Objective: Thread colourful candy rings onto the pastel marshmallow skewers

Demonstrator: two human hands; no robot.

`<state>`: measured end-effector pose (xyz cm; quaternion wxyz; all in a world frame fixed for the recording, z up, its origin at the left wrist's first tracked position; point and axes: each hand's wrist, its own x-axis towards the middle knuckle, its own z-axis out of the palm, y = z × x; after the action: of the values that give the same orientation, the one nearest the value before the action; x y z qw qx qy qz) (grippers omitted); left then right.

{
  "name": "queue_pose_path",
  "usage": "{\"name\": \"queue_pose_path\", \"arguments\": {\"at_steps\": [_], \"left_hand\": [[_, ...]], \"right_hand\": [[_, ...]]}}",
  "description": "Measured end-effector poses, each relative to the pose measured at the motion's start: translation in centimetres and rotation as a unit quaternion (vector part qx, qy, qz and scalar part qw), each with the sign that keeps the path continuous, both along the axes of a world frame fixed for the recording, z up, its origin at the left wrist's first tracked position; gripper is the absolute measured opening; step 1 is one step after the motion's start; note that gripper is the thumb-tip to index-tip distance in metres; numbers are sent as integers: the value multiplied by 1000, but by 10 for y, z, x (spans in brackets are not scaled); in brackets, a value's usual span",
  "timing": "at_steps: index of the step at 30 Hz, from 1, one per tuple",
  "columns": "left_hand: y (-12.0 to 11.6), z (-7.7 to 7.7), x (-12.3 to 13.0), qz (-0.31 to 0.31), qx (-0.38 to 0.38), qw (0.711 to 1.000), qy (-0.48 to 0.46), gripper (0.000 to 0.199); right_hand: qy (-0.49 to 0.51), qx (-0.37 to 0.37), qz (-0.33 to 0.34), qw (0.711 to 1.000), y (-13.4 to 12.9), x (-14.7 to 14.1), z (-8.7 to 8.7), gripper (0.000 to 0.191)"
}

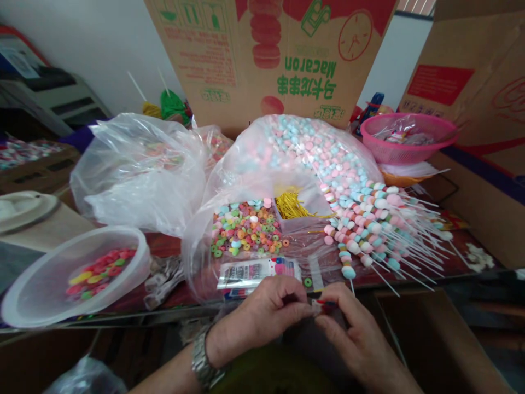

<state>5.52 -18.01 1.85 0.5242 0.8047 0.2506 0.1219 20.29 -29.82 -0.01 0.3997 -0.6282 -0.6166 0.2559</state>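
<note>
At the table's front edge, my left hand (270, 309) and my right hand (353, 334) meet, fingers pinched. Between their fingertips is a small whitish piece with red and dark colour (319, 306); its kind is unclear. Just beyond my left hand lies a stack of printed plastic wrappers (256, 272). One green ring candy (307, 282) rests beside it. A tray section of coloured ring candies (246, 232) sits further back, next to yellow twist ties (292, 203). Candy skewers on white sticks (377, 224) are piled to the right, by loose pastel marshmallows (311, 142).
A translucent bowl (135, 273) with ring candies stands at left, near a lidded container (28, 213) and a large clear bag (135, 175). A pink basket (406, 148) is at back right. Cardboard boxes (229, 104) rise behind.
</note>
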Motion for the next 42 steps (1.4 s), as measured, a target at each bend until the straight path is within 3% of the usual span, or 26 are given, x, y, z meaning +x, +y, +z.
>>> {"name": "queue_pose_path", "arguments": {"at_steps": [3,6,10,13,15,17,19,20,23,25,27,31,36,42], "left_hand": [[0,-4,-5,-15,-46,999,-3,17],[1,-5,-9,3,-70,997,-17,12],[-1,-12,-8,30,28,999,-4,13],[2,-19,-8,35,128,991,-7,24],[7,-22,-12,57,173,983,-32,27],[13,-24,-18,83,204,973,-66,25],[20,-24,-26,96,226,966,-83,23],[23,-23,-30,96,235,963,-85,22],[31,-20,-40,74,249,962,-85,22],[35,-17,-43,59,250,962,-96,21],[38,-16,-44,53,250,961,-108,20],[40,-14,-39,55,246,961,-116,19],[39,-8,-35,16,252,965,-78,20],[43,2,-29,-40,297,954,-29,23]], "right_hand": [[65,-48,10,997,0,3,-4,19],[59,-33,-12,998,0,0,-10,26],[0,-12,-47,999,5,-2,-18,32],[-97,-4,-113,989,16,18,-20,40],[-263,14,-201,943,27,44,-22,38],[-427,2,-255,868,35,72,-25,28],[-498,-26,-242,832,39,95,-30,19],[-504,-31,-223,834,37,103,-31,19],[-451,66,-166,875,21,112,-28,21],[-388,168,-129,897,4,109,-17,21],[-345,213,-99,909,-10,101,-3,20],[-364,214,-56,905,-24,91,10,23],[-431,234,-18,872,-27,93,6,30],[-437,216,3,873,-31,94,6,30]]}}
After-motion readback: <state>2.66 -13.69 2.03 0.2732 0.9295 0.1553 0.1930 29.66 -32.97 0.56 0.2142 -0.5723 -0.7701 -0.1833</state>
